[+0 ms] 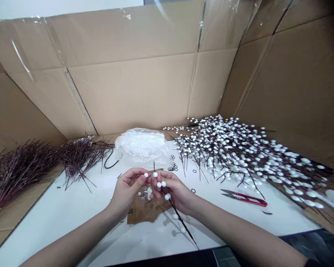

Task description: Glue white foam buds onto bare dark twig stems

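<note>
Between thumb and fingers, my left hand (131,185) pinches a small white bead (146,175). Close beside it, my right hand (174,190) grips a thin dark brown artificial berry stem (183,223), whose lower end slants toward the table's front edge. Several white berries sit along this stem near my right fingers. Under both hands lies a torn brown piece of cardboard (144,213), with a small heap of white bits (147,193) on it. A clear plastic bag (141,146) of white beads rests just behind my hands.
Bundles of bare dark twigs (25,167) lie at the left. A large pile of white-berried stems (225,148) spreads over the right side. Red-handled thread snips (245,197) lie before it. Small black rings (172,167) are scattered near the bag. Cardboard walls (133,92) enclose the white table (97,237).
</note>
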### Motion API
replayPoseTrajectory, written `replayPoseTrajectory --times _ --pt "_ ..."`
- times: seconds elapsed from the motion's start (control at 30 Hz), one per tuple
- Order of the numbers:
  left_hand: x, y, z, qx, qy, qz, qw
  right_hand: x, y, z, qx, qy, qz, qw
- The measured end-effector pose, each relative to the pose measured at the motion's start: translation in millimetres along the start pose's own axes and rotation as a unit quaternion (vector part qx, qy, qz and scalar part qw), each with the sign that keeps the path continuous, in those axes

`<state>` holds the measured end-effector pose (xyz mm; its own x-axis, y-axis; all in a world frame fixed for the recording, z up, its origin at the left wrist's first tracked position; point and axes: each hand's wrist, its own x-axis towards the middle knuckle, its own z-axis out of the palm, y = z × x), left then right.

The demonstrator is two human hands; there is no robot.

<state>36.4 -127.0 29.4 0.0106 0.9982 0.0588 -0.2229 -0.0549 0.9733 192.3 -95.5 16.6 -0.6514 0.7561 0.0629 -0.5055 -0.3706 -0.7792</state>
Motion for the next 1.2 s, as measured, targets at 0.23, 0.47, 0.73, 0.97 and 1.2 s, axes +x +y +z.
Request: replayPoseTrajectory --times 0.23,0.47,0.73,0.97,1.2 --pt "-3.9 0.3 2.0 -0.012 -0.016 0.006 1.0 0.6 0.3 1.5 -0.017 0.012 0.014 1.0" --pt "-4.6 1.1 4.6 -0.015 -0.034 0.01 0.999 1.1 0.8 0.8 -0.019 0.001 0.007 1.0" --pt "-6.1 -1.2 8.3 -0.011 -0.013 0.005 1.0 -0.5 0.2 3.3 -0.016 0.008 0.006 1.0" --pt "-7.5 -2.4 7.9 -0.007 0.018 -0.015 1.0 -1.7 1.3 4.0 -0.014 0.01 0.017 1.0" --pt "-10.3 -3.4 9.6 -0.017 0.032 -0.005 0.999 -1.8 2.2 4.6 0.004 -0.011 0.004 1.0"
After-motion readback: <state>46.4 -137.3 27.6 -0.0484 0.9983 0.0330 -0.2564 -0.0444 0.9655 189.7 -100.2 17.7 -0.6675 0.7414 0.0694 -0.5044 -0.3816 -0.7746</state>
